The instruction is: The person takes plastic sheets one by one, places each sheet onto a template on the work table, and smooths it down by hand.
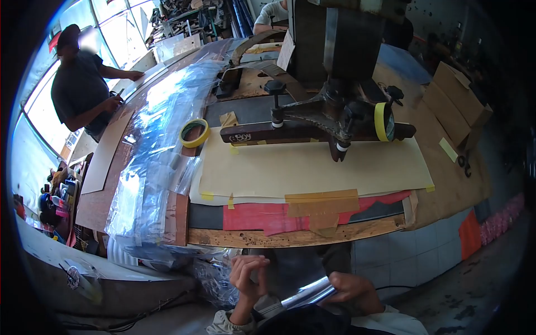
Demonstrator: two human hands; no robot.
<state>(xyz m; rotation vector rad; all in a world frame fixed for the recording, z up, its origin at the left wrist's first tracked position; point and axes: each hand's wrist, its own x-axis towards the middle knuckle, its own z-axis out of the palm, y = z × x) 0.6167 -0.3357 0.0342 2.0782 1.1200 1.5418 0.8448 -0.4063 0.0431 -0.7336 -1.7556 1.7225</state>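
Observation:
My right hand is closed on the edge of a shiny, silvery plastic sheet, low in front of me. The sheet looks folded or curved, and its lower part is hidden by my dark clothing. To its left my left hand is raised, palm turned inward, with fingers loosely bent and nothing visible in them. Beyond both hands is the workbench's wooden front edge. On the bench, cream sheets lie under a dark metal bar attached to a press head.
A yellow tape roll lies beside clear plastic bags at left. Another tape roll hangs on the press. Scissors and a cardboard box are at right. A co-worker stands at the far left.

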